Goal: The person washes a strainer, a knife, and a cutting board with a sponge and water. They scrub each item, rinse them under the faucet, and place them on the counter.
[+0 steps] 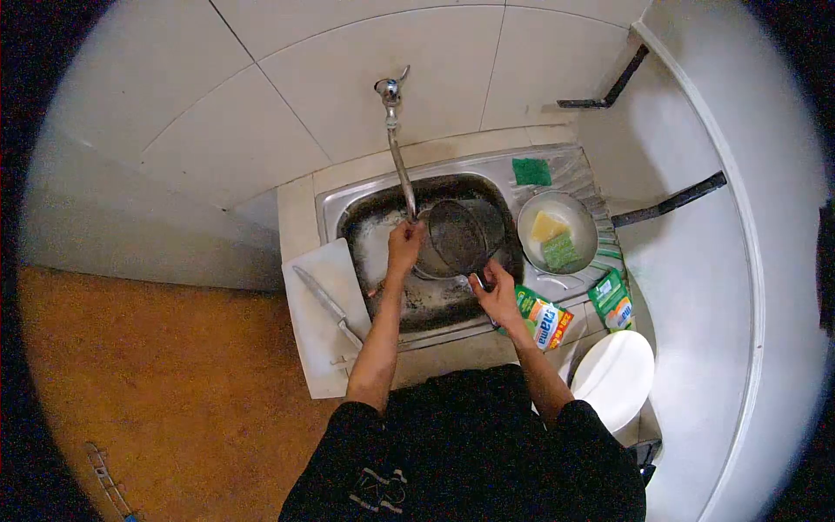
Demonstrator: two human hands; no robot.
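Note:
Over the sink [329, 209], my right hand [498, 296] is closed around the handle of a round, dark mesh strainer [459, 237]. The strainer is tilted, with its mesh facing up and left. My left hand [406, 246] is at the lower end of the tap spout [401, 170], left of the strainer's rim. Its fingers are bent and pressed together; I cannot tell what they grip. A round metal vessel [429, 261] shows partly behind the strainer, low in the basin.
Left of the basin, a knife [320, 293] lies on a white cutting board [304, 326]. On the right are a bowl [588, 228] with a yellow sponge [548, 226] and a green one [561, 251], a green scouring pad [531, 171], green packets [611, 298] and a white plate [616, 374].

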